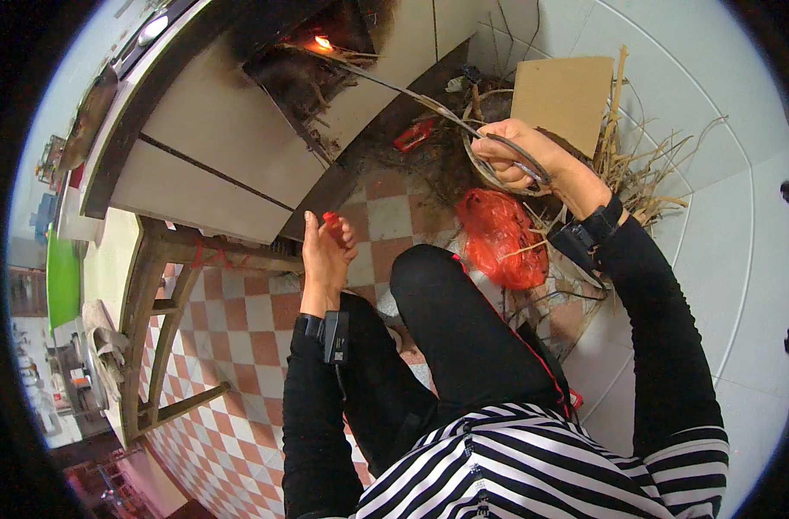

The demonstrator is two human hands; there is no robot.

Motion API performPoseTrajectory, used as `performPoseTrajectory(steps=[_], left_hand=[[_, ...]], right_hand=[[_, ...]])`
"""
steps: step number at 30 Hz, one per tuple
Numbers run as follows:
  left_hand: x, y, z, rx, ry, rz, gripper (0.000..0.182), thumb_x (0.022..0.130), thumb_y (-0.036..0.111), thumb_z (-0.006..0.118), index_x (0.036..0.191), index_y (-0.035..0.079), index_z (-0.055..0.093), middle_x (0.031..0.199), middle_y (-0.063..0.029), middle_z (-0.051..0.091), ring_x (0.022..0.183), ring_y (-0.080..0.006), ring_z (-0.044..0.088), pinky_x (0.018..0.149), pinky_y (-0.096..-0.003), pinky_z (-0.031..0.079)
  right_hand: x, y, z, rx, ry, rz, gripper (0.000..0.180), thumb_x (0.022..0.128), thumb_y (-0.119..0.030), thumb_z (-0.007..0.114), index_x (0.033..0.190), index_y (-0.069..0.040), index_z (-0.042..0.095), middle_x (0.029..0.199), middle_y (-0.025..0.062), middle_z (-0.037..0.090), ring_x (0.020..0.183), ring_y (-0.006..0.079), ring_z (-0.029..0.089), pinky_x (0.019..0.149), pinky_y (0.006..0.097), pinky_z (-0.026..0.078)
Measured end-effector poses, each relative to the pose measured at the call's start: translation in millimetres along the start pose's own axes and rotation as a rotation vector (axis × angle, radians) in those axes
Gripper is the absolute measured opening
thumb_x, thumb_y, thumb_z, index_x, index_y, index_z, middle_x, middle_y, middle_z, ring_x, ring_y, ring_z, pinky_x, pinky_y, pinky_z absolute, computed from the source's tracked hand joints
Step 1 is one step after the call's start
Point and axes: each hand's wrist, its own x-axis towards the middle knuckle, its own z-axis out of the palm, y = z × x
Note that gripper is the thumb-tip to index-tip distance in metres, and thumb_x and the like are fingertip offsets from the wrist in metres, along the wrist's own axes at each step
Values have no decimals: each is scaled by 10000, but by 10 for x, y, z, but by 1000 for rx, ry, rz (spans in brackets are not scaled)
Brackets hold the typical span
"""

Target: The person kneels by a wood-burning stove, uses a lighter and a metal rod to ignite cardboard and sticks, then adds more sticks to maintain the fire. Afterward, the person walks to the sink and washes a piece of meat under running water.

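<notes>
My right hand point(514, 152) grips the looped handle of long metal fire tongs point(404, 91). Their far end reaches into the soot-blackened mouth of a tiled stove point(213, 130), where the tips are hard to make out. A small flame point(323, 43) burns there beside thin twigs point(358, 56). Ash and charred bits lie in the lower part of the opening. My left hand point(323, 259) is held above the floor in front of the stove, its fingers curled around a small red lighter point(333, 222). Only the top of the lighter shows well.
Beneath my right forearm are a red plastic bag point(504, 243) and a bundle of dry sticks point(618, 156). A cardboard piece point(559, 97) stands by the wall. A red packet point(414, 135) lies near the stove. At left is a wooden-framed table point(164, 285) with a cloth point(102, 331).
</notes>
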Motion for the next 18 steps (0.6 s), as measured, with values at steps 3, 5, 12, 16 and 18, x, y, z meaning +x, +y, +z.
performPoseTrajectory(steps=[3,5,12,16,18], left_hand=[[-5,-1,20,8,-13,12,618,894,694,341,840,104,513,713,4,434,642,-122,374,537,-252,270],[-8,1,31,13,-5,13,616,897,691,338,833,104,515,710,4,436,641,-121,373,535,-252,268],[8,-6,-1,0,-28,27,607,899,686,341,834,110,520,721,4,457,644,-116,377,529,-251,258],[27,-19,-46,-39,-21,9,619,891,685,368,864,84,515,748,-13,475,657,-135,425,527,-272,296],[32,3,-64,-34,-52,5,622,889,688,367,866,85,514,746,-13,476,657,-133,428,525,-268,293]], right_hand=[[142,90,30,14,-9,-28,318,914,-249,598,683,-148,406,544,-80,312,382,18,284,318,190,190],[268,129,60,10,-17,-55,314,921,-236,592,685,-145,405,548,-81,306,388,19,274,330,195,176],[823,81,96,-76,-21,-128,301,909,-253,610,688,-122,452,552,-77,333,410,28,296,365,208,199],[880,28,160,-935,328,-457,447,790,-358,712,628,-21,466,549,35,441,487,159,401,469,339,320],[764,-7,194,-1035,409,-518,490,744,-391,733,629,2,464,547,84,442,499,202,405,482,358,332]])
